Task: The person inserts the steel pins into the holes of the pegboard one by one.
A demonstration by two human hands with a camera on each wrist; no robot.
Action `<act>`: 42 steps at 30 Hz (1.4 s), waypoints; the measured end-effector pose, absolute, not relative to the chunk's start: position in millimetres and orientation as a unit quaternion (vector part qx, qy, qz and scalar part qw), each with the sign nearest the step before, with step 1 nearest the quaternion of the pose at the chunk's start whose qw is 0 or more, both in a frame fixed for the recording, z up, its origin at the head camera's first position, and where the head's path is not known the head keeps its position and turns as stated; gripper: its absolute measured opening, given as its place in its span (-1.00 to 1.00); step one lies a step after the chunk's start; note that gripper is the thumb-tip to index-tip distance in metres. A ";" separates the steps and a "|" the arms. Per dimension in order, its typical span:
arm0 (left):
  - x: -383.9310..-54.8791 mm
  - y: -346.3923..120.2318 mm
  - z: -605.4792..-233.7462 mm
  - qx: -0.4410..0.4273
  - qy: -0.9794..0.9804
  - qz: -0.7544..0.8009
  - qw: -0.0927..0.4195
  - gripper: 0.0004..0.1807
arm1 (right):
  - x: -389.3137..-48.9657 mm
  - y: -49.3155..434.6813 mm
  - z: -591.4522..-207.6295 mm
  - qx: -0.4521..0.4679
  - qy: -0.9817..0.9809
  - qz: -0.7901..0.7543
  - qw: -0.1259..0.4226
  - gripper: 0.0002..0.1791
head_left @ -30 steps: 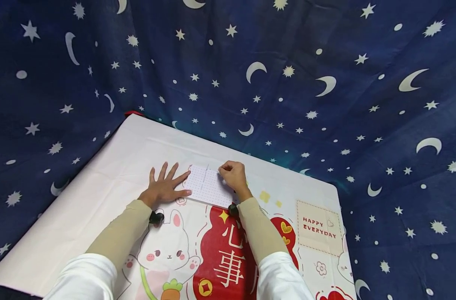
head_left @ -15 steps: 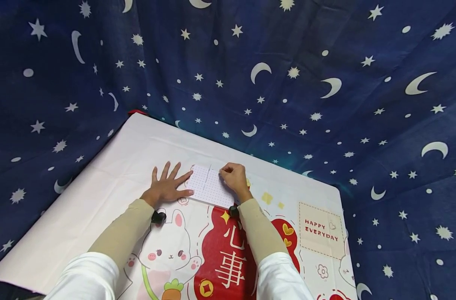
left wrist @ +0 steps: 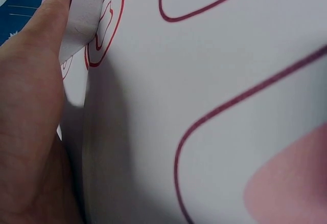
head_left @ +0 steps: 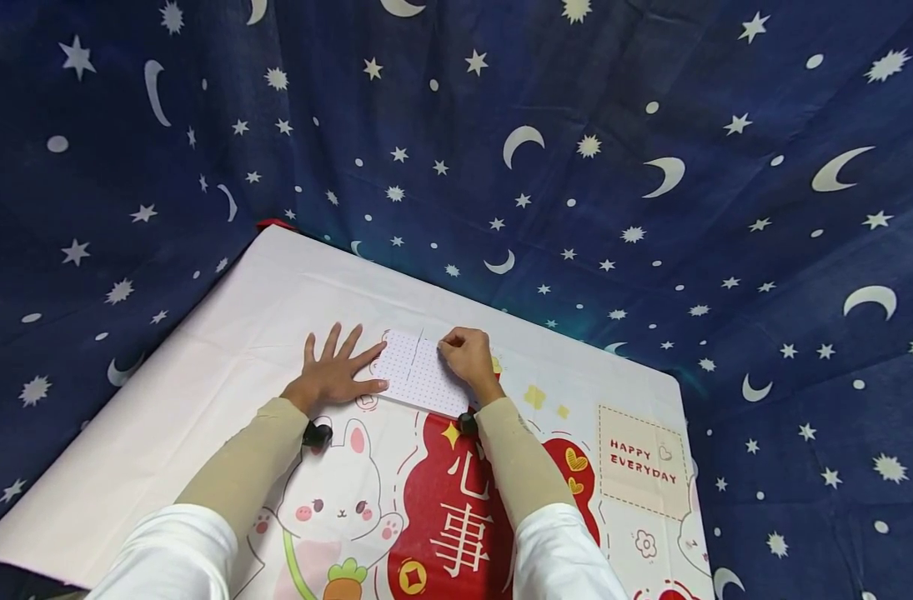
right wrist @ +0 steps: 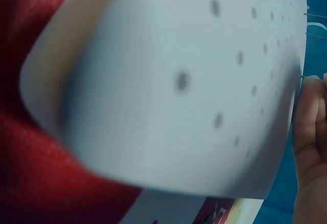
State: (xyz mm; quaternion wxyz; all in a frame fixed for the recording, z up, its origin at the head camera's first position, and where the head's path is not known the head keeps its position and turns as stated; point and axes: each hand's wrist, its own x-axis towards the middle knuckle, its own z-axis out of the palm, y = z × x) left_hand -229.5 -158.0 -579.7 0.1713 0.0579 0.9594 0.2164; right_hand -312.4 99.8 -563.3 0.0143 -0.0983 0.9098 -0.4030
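A white block (head_left: pixel 435 379) dotted with a grid of small holes lies on the table. Several thin dark pins (head_left: pixel 415 354) stand in a row across it, left of its middle. My left hand (head_left: pixel 327 377) is spread flat at its left end, with thumb and index finger touching the edge; the thumb lies against the thick side of the block (left wrist: pixel 84 17) in the left wrist view. Over the far right part of the block, my right hand (head_left: pixel 468 357) pinches a thin pin. Only a short bit of that pin (right wrist: pixel 303 76) shows at the fingertips in the right wrist view.
The table wears a white cover (head_left: pixel 276 283) printed with a rabbit, red patches and lettering. A dark blue curtain (head_left: pixel 456 125) with moons and stars hangs behind the table's far edge and along its sides. Black wrist cameras (head_left: pixel 318 435) sit under both wrists.
The head view has shifted slightly. Both hands keep nearly the same places on and over the block, the right one still pinching near its far edge.
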 end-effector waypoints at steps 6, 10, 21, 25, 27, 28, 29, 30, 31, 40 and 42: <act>-229.7 -156.5 -578.3 0.058 0.960 0.212 0.171 -0.01 | -310.8 100.6 -564.7 -0.084 0.906 -0.415 0.024 -0.90; -229.7 -156.5 -579.5 0.057 0.961 0.209 0.171 -0.01 | -310.8 100.2 -564.9 -0.065 0.901 -0.428 0.040 -0.87; -228.3 -154.7 -579.7 0.064 0.961 0.209 0.167 -0.02 | -310.6 99.2 -567.4 -0.055 0.896 -0.438 0.034 -0.89; -229.1 -153.4 -580.2 0.065 0.961 0.211 0.168 -0.02 | -310.5 98.5 -569.1 -0.061 0.897 -0.437 0.018 -0.87; -229.8 -153.1 -580.6 0.066 0.960 0.213 0.168 -0.01 | -310.8 97.8 -570.1 -0.067 0.898 -0.436 0.006 -0.84; -230.0 -152.9 -580.9 0.066 0.960 0.214 0.169 -0.01 | -310.8 97.4 -570.6 -0.070 0.898 -0.435 0.000 -0.83; -230.4 -153.1 -581.2 0.065 0.960 0.212 0.170 -0.01 | -311.1 97.0 -571.2 -0.075 0.898 -0.435 -0.009 -0.82; -230.6 -153.4 -581.4 0.065 0.960 0.212 0.171 0.00 | -311.1 96.4 -571.6 -0.079 0.897 -0.434 -0.017 -0.81; -230.6 -153.7 -581.2 0.065 0.960 0.212 0.172 0.00 | -311.0 95.8 -572.0 -0.082 0.897 -0.434 -0.024 -0.80; -230.3 -156.9 -578.9 0.061 0.957 0.222 0.174 0.00 | -309.3 87.6 -570.6 -0.079 0.899 -0.429 -0.045 -0.73; -230.7 -157.7 -579.8 0.061 0.958 0.221 0.175 -0.01 | -309.8 85.7 -570.4 -0.068 0.903 -0.423 -0.041 -0.72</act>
